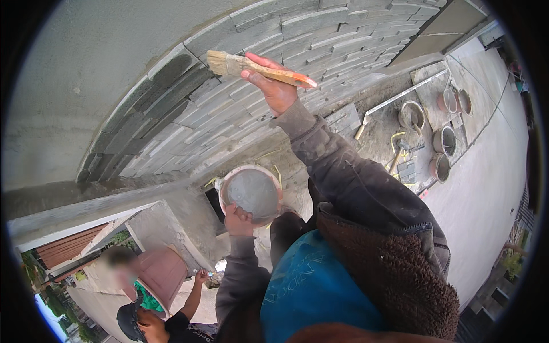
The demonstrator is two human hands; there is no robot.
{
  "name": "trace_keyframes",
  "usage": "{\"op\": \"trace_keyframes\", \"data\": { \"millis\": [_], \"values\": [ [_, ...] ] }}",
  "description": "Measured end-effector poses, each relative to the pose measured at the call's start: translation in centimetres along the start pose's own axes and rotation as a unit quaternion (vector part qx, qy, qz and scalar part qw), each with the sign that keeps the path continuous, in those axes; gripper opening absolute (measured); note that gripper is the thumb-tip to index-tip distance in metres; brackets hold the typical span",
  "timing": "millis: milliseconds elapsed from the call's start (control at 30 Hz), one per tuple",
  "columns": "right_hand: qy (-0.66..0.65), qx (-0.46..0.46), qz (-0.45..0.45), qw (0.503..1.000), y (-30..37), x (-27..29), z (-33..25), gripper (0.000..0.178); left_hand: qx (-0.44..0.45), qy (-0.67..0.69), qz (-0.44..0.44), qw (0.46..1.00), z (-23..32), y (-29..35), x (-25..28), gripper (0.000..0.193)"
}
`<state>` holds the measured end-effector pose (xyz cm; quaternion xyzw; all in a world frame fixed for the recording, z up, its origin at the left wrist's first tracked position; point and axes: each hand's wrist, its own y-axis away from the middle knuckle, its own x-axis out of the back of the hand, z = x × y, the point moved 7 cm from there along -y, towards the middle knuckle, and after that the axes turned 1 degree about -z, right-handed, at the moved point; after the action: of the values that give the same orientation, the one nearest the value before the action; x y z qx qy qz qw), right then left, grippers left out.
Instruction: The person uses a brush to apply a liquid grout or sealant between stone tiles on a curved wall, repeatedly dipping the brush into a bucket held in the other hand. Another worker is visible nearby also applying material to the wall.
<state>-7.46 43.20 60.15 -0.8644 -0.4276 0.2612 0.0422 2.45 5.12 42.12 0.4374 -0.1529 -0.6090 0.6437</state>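
Observation:
My right hand (275, 91) is raised in front of the stone-clad wall (240, 108), its fingers closed round the wooden handle of a flat paintbrush (226, 63). The pale bristles point left, close to the wall's upper stone strips. Some strips at the left end (163, 86) look darker than the rest. Lower down, my left hand (238, 220) is closed on the near rim of a round bucket (280, 197). Grey liquid (250, 191) fills much of the bucket. My fingers partly cover the rim there.
Several buckets (445, 141) stand on the ground at right, with a hammer (396, 162), dark tiles (406, 170) and a long straight bar (400, 97). At lower left, a co-worker in a dark cap (130, 320) reaches out a hand (201, 276) near a large pinkish tub (163, 274). Smooth plaster (108, 68) covers the upper wall.

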Motion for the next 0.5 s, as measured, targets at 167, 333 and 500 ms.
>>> {"op": "trace_keyframes", "data": {
  "millis": [167, 333, 500],
  "values": [
    [0.07, 0.115, 0.153, 0.979, -6.9, 12.0, -6.2, 0.041, -0.051, 0.032, 0.08, 0.995, 1.4, 2.8, 0.4, 0.02],
    [0.26, 0.323, 0.181, 0.892, -4.5, 4.8, -5.4, 0.039, -0.084, 0.052, 0.115, 0.988, 3.0, 5.2, -1.7, 0.022],
    [0.229, 0.315, -0.091, 0.916, -0.1, -12.8, -1.5, 0.053, -0.097, 0.102, 0.156, 0.978, 3.7, 7.9, -0.1, 0.03]
  ]
}}
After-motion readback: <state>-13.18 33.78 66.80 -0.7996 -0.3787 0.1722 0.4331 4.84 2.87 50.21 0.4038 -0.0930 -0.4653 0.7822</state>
